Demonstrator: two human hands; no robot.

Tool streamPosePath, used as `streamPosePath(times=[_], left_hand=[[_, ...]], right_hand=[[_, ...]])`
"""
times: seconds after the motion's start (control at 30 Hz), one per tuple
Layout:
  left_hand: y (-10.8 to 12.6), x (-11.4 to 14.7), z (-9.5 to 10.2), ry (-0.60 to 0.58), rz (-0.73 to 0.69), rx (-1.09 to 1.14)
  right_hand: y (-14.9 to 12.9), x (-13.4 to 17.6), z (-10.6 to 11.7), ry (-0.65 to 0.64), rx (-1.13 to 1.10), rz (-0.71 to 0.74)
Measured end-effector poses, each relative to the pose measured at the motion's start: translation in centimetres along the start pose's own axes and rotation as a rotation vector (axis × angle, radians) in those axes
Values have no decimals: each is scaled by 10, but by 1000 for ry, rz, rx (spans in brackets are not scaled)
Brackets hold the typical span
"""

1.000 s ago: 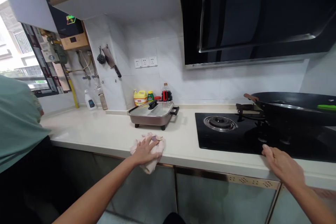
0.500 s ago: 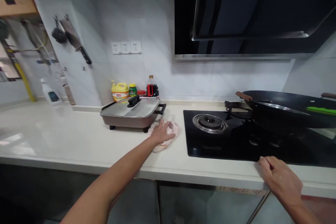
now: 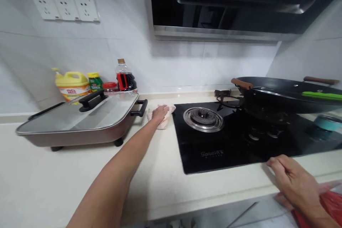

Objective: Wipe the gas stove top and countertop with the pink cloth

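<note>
To the left of the left hand (image 3: 159, 112), a lidded electric pan (image 3: 74, 135) is set on the counter (image 3: 157, 185); its near black side handle (image 3: 139, 109) is pointed toward that hand. Beyond the pan, further from the hand, a yellow jug (image 3: 72, 87), a green bottle (image 3: 95, 82), a red-lidded jar (image 3: 110, 86) and a bottle of dark liquid (image 3: 126, 80) are lined up; their lower parts are hidden by the pan.

The pale cloth (image 3: 167, 118) is located directly under the left hand, between the pan handle and the left edge of the cooktop (image 3: 229, 160); its right corner appears to be met by that edge. The cloth is bunched, so no clear long axis can be assigned. The left hand is the nearer, laid palm-down with fingers forward; whether the cloth is pinched cannot be determined.

To the right of the left hand, the bare burner (image 3: 203, 117) is positioned. Past it, beyond the right hand (image 3: 295, 181), a wok (image 3: 280, 101) is supported. The right hand is loosely curled at the front counter edge, well apart from the cloth; its underside is hidden. Beside the right wrist, red plastic (image 3: 332, 205) is cut off by the frame.
</note>
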State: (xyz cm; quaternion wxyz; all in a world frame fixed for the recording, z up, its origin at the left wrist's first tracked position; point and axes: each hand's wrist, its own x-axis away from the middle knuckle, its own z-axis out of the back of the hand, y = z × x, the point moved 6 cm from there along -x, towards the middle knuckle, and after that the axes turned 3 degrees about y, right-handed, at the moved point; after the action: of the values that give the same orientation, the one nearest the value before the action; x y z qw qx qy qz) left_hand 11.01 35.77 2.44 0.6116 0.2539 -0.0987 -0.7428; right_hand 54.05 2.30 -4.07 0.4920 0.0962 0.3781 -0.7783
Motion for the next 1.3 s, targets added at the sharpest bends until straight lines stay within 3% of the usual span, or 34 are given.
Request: streamPosePath(times=[0.17,0.37,0.6,0.73,0.87,0.97,1.1,1.3], left_hand=[[18,-25,-9,-20,8,-4],[61,-2,-31,-90,44,-101],[101,76,-20,-168,-36,-200],[113,148,-9,-185,-111,-246],[128,226,0,-154,-279,-232],[135,268,6,-138,-328,-211],[139,292,10,-144,-292,-217],[158,302,8,-82,-296,-285]], right_hand=[[-4,0,0,1,17,33],[-19,1,2,-17,9,98],[-33,3,5,-17,1,122],[-39,3,6,9,5,182],[-44,4,7,56,52,297],[-47,5,8,85,93,369],[-48,5,8,107,132,380],[-44,3,7,109,118,347]])
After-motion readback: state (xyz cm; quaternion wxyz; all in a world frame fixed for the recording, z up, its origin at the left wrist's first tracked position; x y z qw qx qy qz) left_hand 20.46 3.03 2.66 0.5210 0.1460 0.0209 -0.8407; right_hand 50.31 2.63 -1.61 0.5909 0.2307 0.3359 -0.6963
